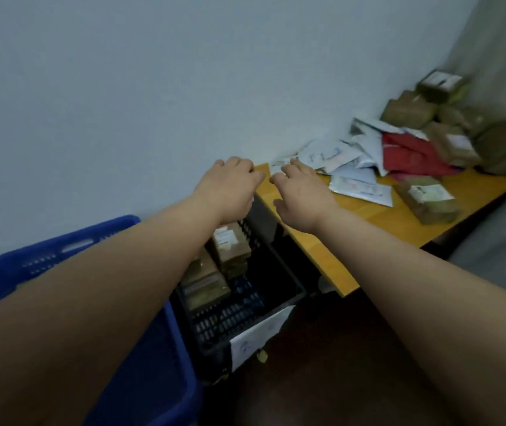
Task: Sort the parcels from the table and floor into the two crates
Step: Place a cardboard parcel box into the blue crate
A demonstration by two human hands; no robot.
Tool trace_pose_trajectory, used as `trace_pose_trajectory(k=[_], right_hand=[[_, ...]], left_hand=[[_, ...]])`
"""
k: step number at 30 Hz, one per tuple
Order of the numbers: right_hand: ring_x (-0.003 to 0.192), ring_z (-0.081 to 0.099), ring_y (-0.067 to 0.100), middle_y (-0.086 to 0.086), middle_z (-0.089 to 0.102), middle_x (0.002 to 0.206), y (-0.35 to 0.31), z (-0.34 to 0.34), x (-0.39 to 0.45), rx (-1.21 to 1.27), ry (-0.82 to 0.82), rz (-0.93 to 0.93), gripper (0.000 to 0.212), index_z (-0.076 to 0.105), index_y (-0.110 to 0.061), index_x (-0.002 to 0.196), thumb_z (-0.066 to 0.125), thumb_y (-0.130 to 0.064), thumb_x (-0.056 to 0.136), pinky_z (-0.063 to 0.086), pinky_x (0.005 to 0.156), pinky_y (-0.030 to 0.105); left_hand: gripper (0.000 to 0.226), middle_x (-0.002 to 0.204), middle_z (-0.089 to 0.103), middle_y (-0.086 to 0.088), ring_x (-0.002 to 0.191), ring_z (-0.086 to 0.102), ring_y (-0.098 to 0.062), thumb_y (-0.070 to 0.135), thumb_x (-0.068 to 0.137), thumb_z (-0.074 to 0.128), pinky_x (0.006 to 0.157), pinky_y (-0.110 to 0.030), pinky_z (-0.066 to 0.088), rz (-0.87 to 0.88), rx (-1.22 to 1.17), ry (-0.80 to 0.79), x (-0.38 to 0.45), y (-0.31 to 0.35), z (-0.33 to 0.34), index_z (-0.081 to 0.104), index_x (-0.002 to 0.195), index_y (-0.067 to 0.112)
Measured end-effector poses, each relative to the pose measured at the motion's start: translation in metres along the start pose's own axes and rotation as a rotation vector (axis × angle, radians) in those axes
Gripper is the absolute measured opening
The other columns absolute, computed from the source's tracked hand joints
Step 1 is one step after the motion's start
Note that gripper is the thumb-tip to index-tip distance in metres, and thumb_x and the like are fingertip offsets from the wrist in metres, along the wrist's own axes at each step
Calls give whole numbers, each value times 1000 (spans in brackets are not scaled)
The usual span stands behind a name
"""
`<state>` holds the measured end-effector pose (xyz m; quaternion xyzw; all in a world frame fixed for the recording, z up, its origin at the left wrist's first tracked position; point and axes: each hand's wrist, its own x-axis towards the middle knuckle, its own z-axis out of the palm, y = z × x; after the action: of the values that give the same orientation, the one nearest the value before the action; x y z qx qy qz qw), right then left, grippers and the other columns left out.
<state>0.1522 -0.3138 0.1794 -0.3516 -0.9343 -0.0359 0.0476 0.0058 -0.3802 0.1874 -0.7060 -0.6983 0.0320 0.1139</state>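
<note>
Blue crate [61, 250] mostly hidden behind left forearm; parcel labels [430, 190] blurred, unreadable

No text legible. Labels on the boxes [427, 198] and the paper sheet [259, 336] on the black crate [245, 305] are blurred.

- One view only, worn on the person's head, looking forward and steeply down along both outstretched forearms.
- It faces a pale wall [122, 103], with the desk [353, 238] running off to the upper right.
- The wide lens bends the edges; the forearms fill the near foreground, close to the lens.
- The blue crate [45, 259] and black crate [245, 318] lie below, near the middle and left.
</note>
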Motion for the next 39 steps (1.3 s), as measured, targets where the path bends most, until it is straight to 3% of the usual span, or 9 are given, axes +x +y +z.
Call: trace_pose_trajectory(k=[8, 15, 22, 32, 39], right_hand=[[142, 21, 34, 17, 38, 143, 205, -48, -87, -84, 19, 140, 42, 45, -8, 134, 51, -25, 96, 28, 113, 42], [148, 9, 32, 16, 27, 152, 311, -4, -130, 22, -90, 281, 47, 40, -10, 140, 49, -25, 97, 24, 116, 42], [147, 10, 31, 15, 29, 151, 389, 57, -132, 139, -223, 405, 45, 43, -11, 138, 50, -21, 95, 24, 117, 41], [147, 14, 30, 13, 32, 152, 505, 125, -78, 188, -302, 566, 53, 38, -8, 142, 52, -31, 96, 19, 118, 37], [143, 22, 29, 14, 34, 149, 561, 173, -55, 298, -343, 623, 53, 33, -6, 142, 47, -33, 99, 27, 115, 38]], left_hand=[[46, 134, 44, -8, 125, 40, -29, 30, 96, 48, 89, -42, 43, 62, -162, 2, 133, 168, -64, 42, 140, 21], [49, 137, 42, -8, 128, 38, -28, 33, 96, 49, 91, -42, 45, 173, -179, -90, 204, 260, -40, 39, 143, 22], [50, 140, 40, -8, 128, 37, -26, 35, 96, 49, 91, -41, 46, 238, -228, -205, 279, 305, 20, 39, 143, 22], [49, 141, 40, -10, 130, 37, -29, 35, 96, 49, 100, -47, 44, 170, -385, -358, 395, 337, 105, 40, 142, 19], [51, 136, 43, -12, 126, 40, -29, 43, 98, 44, 97, -43, 45, 59, -462, -439, 436, 369, 147, 43, 139, 12]])
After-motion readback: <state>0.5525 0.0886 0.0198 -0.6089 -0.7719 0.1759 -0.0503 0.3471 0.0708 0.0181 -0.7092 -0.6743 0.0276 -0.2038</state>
